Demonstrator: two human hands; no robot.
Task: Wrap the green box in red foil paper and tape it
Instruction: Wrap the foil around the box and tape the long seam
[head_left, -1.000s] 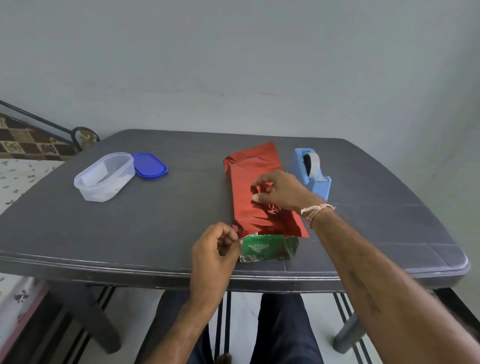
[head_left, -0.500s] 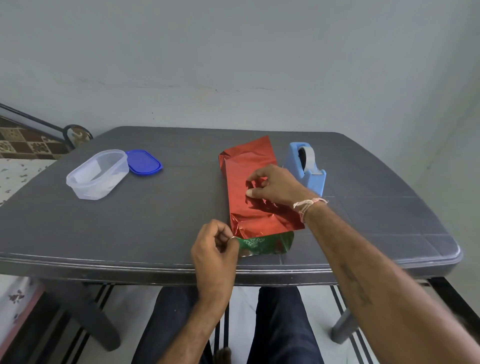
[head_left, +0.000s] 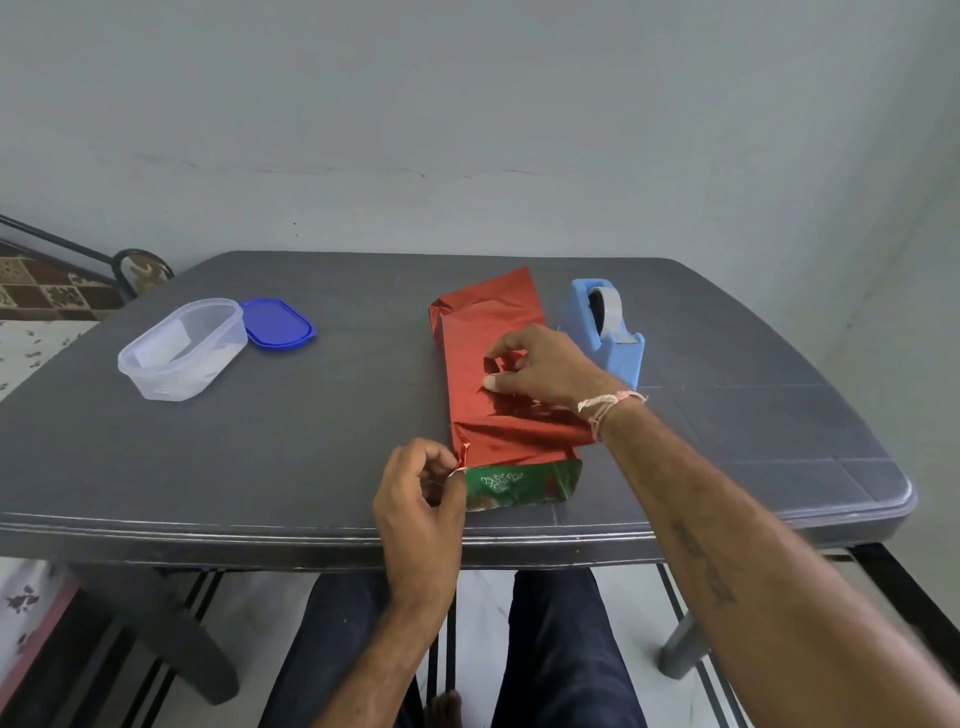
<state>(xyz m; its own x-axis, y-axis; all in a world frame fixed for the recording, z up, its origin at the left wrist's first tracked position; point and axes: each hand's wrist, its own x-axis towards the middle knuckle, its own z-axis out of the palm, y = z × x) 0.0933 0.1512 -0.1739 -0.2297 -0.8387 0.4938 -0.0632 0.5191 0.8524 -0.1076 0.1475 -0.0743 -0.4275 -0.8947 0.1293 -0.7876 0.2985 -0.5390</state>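
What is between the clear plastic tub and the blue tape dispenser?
Head view: the blue lid beside the clear tub, bare table, then the red foil under the right hand, just short of the tape dispenser.

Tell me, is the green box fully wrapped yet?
Not fully: red paper covers most of it, but the green box sticks out bare at the near end.

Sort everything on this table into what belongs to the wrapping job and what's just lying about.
Job: green box, red foil paper, tape dispenser, left hand pinching the foil's near corner, right hand gripping its top fold.
Lying about: clear plastic tub, blue lid beside it.
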